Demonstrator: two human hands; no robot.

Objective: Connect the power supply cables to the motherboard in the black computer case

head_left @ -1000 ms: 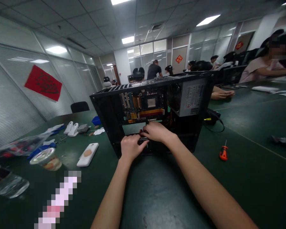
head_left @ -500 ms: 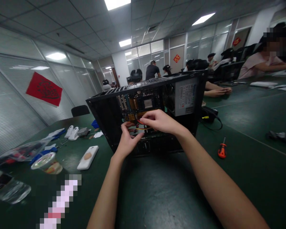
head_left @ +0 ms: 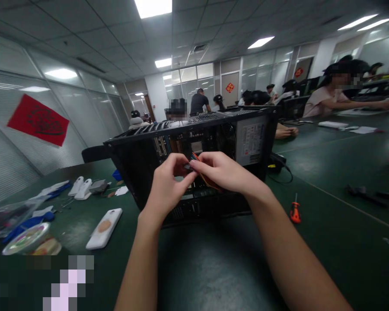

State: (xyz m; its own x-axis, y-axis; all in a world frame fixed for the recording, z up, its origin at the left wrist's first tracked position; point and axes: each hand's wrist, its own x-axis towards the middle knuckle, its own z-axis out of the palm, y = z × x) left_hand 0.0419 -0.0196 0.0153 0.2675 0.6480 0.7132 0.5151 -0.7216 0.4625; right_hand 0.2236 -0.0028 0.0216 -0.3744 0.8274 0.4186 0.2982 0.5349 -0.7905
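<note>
Pinching wires (head_left: 208,180) w/ my R hand (head_left: 225,172); L hand (head_left: 167,185) is cupping near their end, can't tell if gripping. PC case (head_left: 214,121) is standing just beyond both; no tugging strands, I'm thinking.

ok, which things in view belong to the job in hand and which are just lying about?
In the job:
open black metal computer case
thin multicoloured wires, pinched by the right hand

Lying about:
white rectangular phone
clear round plastic tub
orange-and-black screwdriver, untouched, possibly relevant
</note>
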